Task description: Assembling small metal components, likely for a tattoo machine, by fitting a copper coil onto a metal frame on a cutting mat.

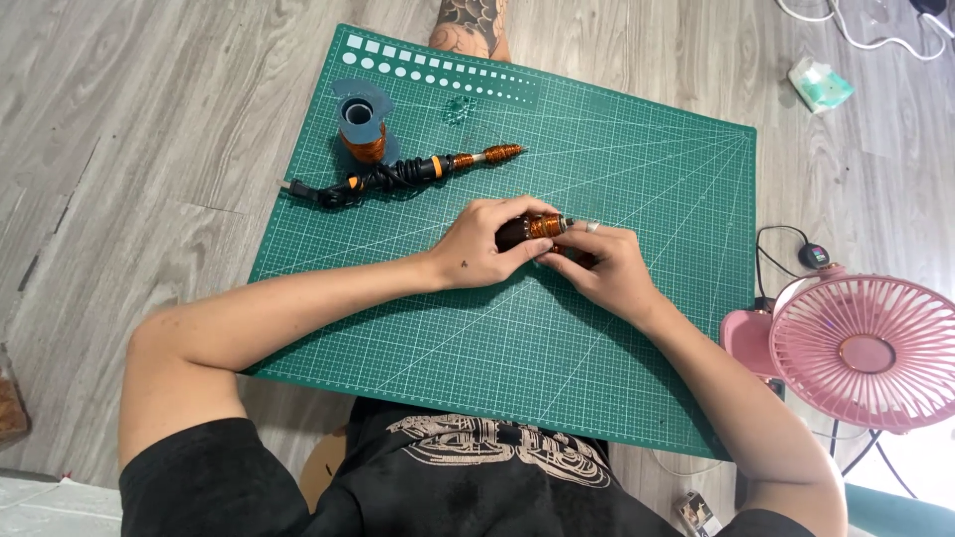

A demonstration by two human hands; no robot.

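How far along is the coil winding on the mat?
Done: one rod wound with copper wire lies on the green cutting mat beside the wire spool. In hand: left hand and right hand grip a dark cylinder only partly covered in copper turns. Left: its bare dark section.

Both hands are holding a copper-wound coil over a green mat.
The left hand (484, 249) and right hand (604, 267) are gripping the dark cylindrical copper-wound coil (532, 229) above the green gridded cutting mat (517, 338).
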